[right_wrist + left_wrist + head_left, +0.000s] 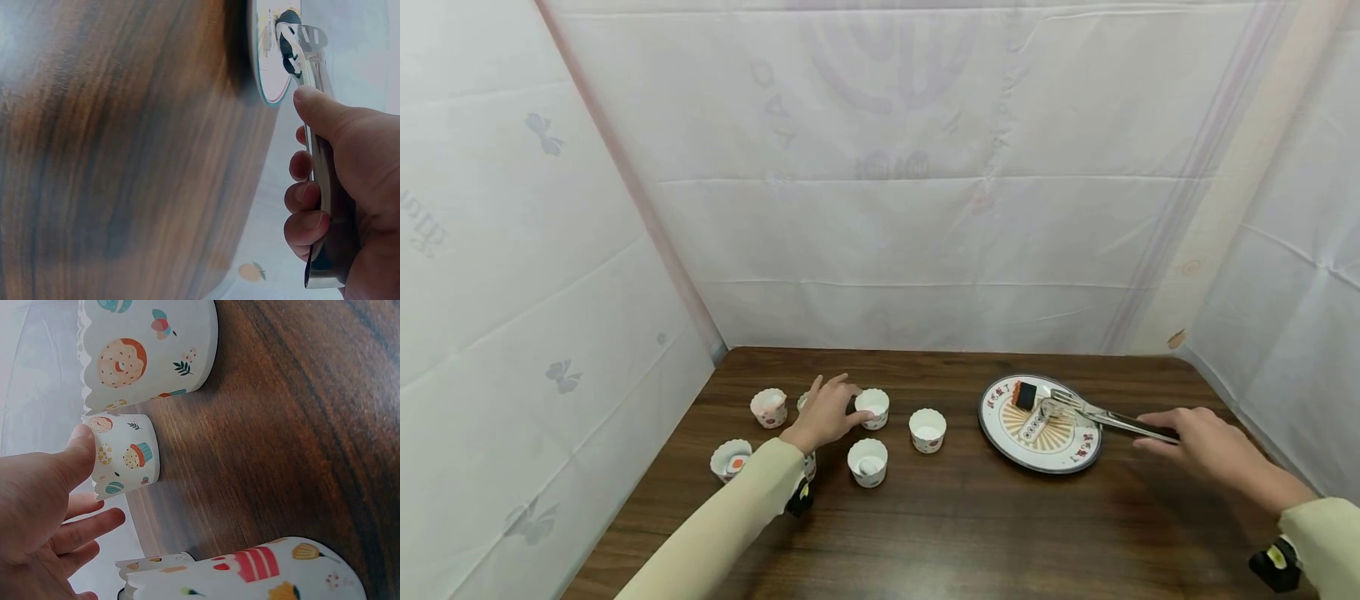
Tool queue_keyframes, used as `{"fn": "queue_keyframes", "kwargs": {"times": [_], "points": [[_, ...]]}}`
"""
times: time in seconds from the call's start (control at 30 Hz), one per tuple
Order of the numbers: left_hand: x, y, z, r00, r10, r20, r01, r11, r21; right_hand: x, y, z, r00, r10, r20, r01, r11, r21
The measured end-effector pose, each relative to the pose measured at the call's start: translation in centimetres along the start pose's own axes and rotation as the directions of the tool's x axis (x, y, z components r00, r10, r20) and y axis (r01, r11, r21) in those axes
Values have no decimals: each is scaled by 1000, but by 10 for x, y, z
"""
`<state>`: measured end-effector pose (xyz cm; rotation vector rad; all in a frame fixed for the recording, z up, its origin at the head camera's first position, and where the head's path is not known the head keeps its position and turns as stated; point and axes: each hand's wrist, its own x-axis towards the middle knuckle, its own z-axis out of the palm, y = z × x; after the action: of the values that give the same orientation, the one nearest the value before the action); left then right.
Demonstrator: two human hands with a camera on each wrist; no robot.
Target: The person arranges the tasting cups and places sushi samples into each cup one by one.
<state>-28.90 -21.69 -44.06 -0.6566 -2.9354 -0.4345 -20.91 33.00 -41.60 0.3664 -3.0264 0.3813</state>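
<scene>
My left hand (826, 410) is at a white paper baking cup (874, 410). In the left wrist view, thumb and index finger lie at opposite sides of the printed cup's rim (128, 453). The other fingers are spread. On the right, my right hand (1206, 446) grips metal tongs (1112, 419) around the handle, thumb on top. Their tips reach over the round plate (1078, 464), close to a black and orange sushi piece (1026, 396). In the right wrist view, dark pieces (289, 34) overlap the tong tips; I cannot tell whether the tips pinch one.
More paper cups stand around the left hand: a back left cup (768, 408), a front left cup (730, 458) containing a white and orange piece, a front cup (868, 463) and a right cup (928, 430). Others are partly hidden by my left arm. White cloth surrounds the wooden table (970, 533).
</scene>
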Motion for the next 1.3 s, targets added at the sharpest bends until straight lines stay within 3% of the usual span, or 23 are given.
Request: {"fn": "queue_keyframes", "kwargs": {"times": [0.53, 1.3], "points": [[-2, -1, -2, 1000, -9, 0, 9, 1000, 10, 23, -23, -17, 995, -98, -20, 97, 994, -45], [1, 2, -1, 1000, -2, 4, 2, 1000, 9, 64, -74, -22, 984, -178, 19, 178, 984, 32]]}}
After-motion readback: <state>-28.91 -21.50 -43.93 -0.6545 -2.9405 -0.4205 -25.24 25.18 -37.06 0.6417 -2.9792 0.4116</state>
